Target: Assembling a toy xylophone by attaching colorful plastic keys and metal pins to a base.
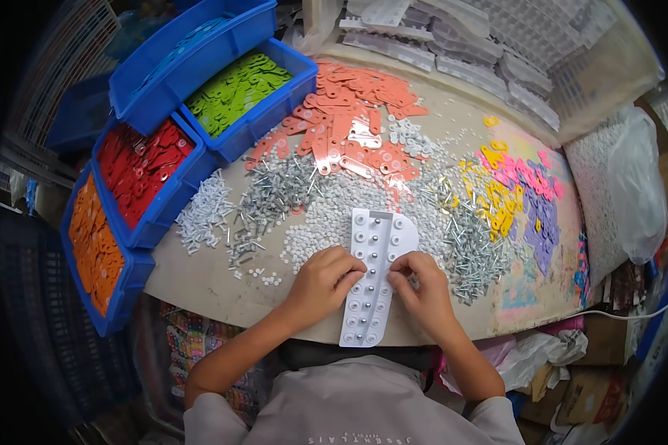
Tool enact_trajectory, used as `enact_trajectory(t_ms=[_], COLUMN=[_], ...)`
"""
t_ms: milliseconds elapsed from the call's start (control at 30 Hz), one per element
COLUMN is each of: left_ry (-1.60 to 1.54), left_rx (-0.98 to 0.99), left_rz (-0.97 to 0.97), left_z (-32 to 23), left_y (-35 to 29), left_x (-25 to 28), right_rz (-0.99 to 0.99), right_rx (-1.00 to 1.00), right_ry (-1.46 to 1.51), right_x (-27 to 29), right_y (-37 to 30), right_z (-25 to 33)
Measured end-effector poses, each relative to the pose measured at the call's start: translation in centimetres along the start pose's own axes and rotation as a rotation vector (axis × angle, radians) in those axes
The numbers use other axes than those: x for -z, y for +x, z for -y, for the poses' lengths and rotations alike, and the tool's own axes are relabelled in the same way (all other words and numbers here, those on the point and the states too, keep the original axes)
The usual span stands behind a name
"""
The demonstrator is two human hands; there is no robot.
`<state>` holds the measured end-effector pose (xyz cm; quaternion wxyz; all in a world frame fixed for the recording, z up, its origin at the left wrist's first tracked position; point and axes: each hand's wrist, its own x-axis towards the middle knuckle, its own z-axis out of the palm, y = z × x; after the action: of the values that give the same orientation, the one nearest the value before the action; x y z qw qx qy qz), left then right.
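Observation:
A long white plastic holder [372, 278] with one rounded upper corner lies at the front edge of the table, pointing toward me. Round white pieces sit along both of its sides, and metal pins stand in a row down its middle groove. My left hand [323, 285] is at its left side, thumb and forefinger pinched together over the edge. At the right side, my right hand [424, 289] has its fingers curled and pressed together. Whatever small thing either pinch holds is hidden. Loose white round caps [334, 219] lie in a heap just beyond the holder.
Blue bins hold red [142, 167], orange [93, 248] and green [241, 89] flat pieces at left. Coral pieces [341, 119] lie at the back, metal pins [475, 259] to the right, then yellow, pink and purple pieces [540, 226]. White moulded holders [460, 52] are stacked behind.

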<state>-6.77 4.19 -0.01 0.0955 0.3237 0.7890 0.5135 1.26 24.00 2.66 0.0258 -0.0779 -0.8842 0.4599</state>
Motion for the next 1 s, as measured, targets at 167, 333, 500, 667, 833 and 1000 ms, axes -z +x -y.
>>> enact_trajectory(t_ms=[167, 333, 500, 667, 833, 1000], left_ry=[-0.019, 0.42, 0.207, 0.059, 0.331, 0.554], left_rx=[0.081, -0.277, -0.208, -0.207, -0.239, -0.382], left_rz=[-0.094, -0.108, -0.121, -0.169, -0.166, -0.123], left_z=[-0.1, -0.3, 1.0, 0.1, 0.3, 3.7], left_y=[-0.1, 0.0, -0.3, 0.9, 7.4, 14.4], left_x=[-0.4, 0.2, -0.3, 0.4, 3.0, 2.9], right_rz=[-0.112, -0.246, -0.244, -0.262, -0.405, -0.274], right_rx=[0.282, 0.459, 0.373, 0.497, 0.357, 0.204], right_ry=[-0.336, -0.464, -0.274, -0.342, -0.266, -0.347], right_x=[-0.7, -1.8, -2.1, -1.9, 1.0, 5.3], right_y=[-0.3, -0.8, -0.6, -0.9, 0.8, 4.6], right_z=[-0.7, -1.5, -2.4, -2.4, -2.6, -3.5])
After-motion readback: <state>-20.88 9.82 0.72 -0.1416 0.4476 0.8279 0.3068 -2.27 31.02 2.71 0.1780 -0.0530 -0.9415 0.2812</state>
